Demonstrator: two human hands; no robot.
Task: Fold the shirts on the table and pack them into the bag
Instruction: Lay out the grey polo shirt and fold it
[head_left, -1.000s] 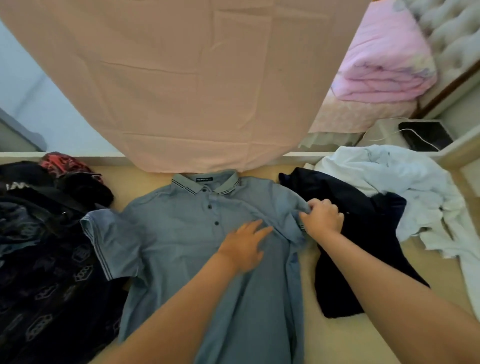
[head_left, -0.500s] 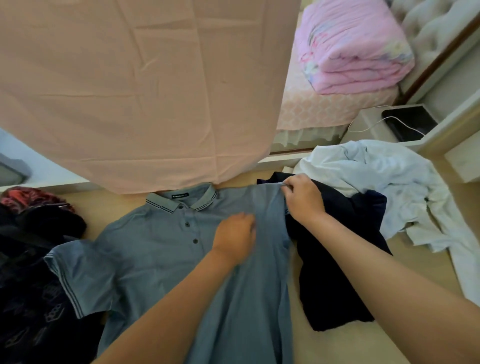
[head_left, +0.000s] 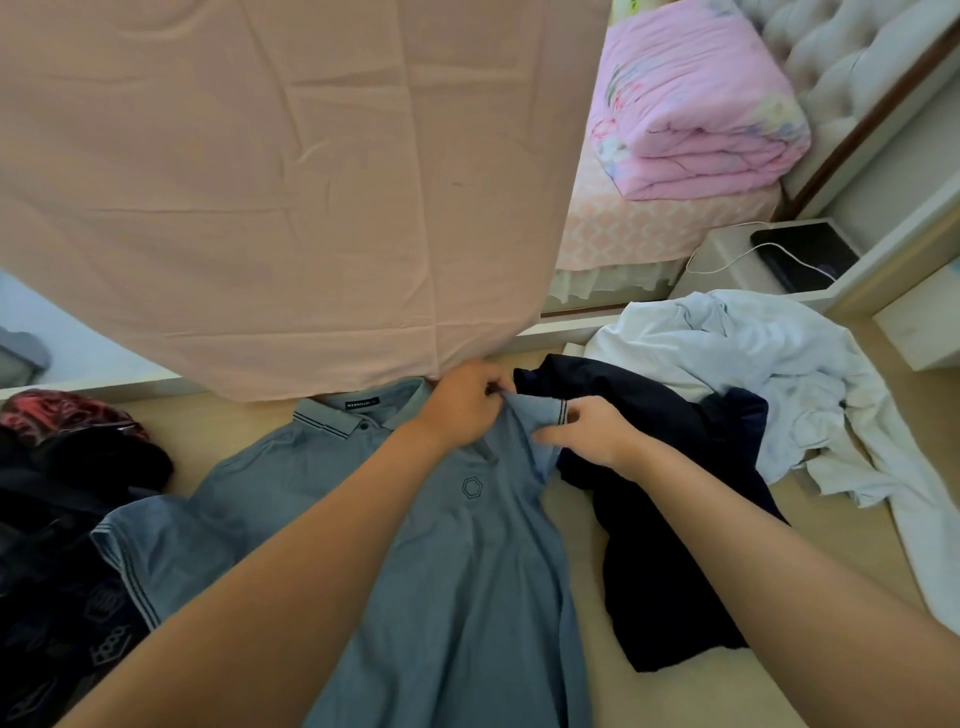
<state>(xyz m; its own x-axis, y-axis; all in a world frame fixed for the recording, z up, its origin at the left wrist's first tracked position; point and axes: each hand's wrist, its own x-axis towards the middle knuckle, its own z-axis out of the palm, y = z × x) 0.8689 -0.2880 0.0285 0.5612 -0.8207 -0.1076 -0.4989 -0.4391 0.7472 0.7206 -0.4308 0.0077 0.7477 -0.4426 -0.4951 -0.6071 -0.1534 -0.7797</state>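
Note:
A grey-blue polo shirt lies face up on the beige table, collar toward the far edge. Its right sleeve is folded in over the chest. My left hand pinches the shirt at the right shoulder beside the collar. My right hand grips the striped cuff of that folded sleeve. The left sleeve lies spread flat at the left. A dark navy shirt lies crumpled right of the polo, and a white shirt is heaped beyond it. A dark patterned bag or garment sits at the left.
A pink cloth hangs down over the table's far edge, touching the polo's collar. A red and black bundle lies at the far left. Behind the table are a bed with a folded pink quilt and a nightstand with a dark device.
My left hand has moved from the chest up to the right shoulder and now pinches the fabric. My right hand has brought the right sleeve inward over the chest. The camera tilted closer.

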